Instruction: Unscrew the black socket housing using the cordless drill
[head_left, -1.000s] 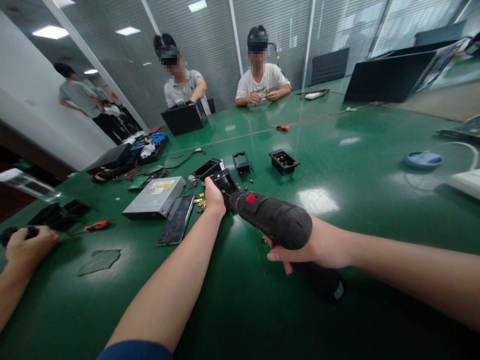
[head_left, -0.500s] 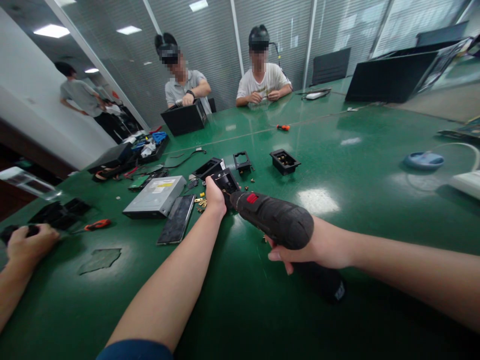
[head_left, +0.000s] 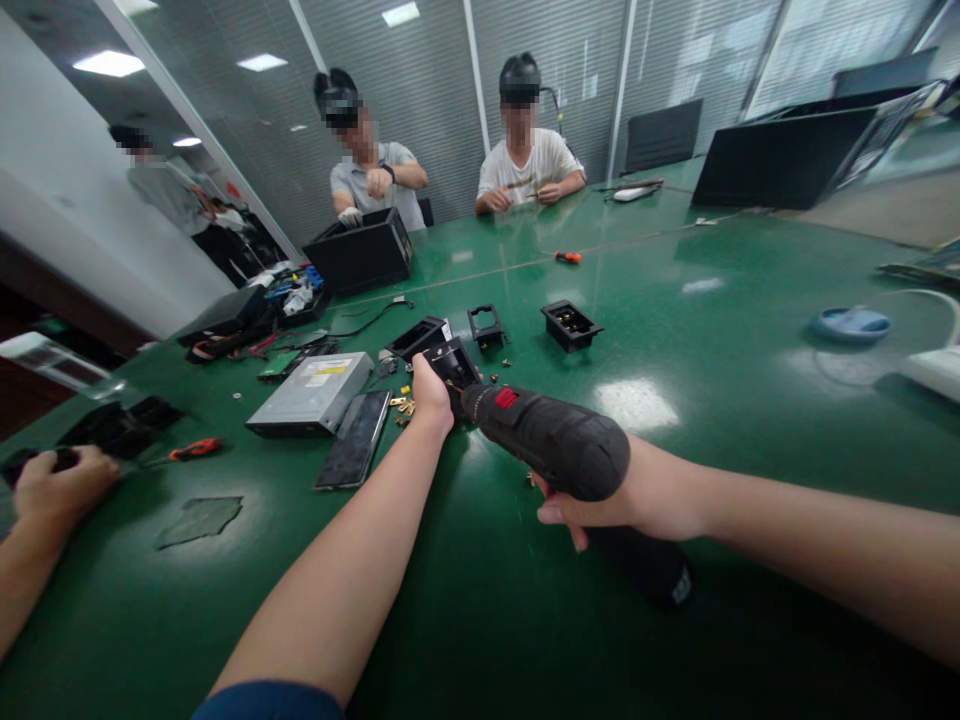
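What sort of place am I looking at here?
Probably an office or meeting room used as a workshop: green table, power drill, loose screwdriver, and glass partition with blinds.

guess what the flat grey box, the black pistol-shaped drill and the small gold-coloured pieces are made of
The flat grey box looks like satin sheet metal, from its even sheen and crisp edges. The black pistol-shaped drill seems matte plastic, perhaps rubbery: its rounded body shines little. The small gold-coloured pieces glint yellow, so probably brass or plated metal.
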